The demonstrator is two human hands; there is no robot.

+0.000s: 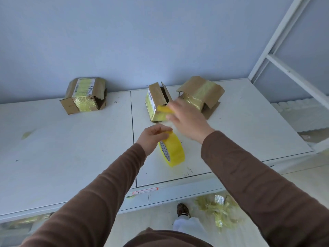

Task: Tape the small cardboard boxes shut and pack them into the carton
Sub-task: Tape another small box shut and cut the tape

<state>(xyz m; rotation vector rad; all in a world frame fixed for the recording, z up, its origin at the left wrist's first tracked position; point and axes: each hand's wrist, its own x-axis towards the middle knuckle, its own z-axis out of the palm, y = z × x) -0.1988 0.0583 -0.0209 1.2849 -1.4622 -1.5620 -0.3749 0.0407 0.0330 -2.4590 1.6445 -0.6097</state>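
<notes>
The left hand [154, 138] pinches the rim of a yellow tape roll [172, 150] standing on edge on the white table [71, 148], fingers curled over its top. The right hand [187, 116] is motion-blurred; it seems to pinch a strip of yellow tape [164, 109] against the middle box [156, 102], though its exact grip cannot be made out. That small cardboard box stands just beyond the roll with its top flaps ajar. Just beside it on the right sits a second box [201, 95], flaps splayed, and well apart on the left a third box [84, 95] with its end flaps open; all three carry shiny old tape. The boxes look light and fairly stiff, likely to skid on the smooth table unless steadied by the side walls while the flaps are pressed shut. The tape film is thin and clingy, best kept taut. No carton is visible. A heap of used tape scraps [219, 211] lies on the floor, and the contents of the boxes cannot be seen.
</notes>
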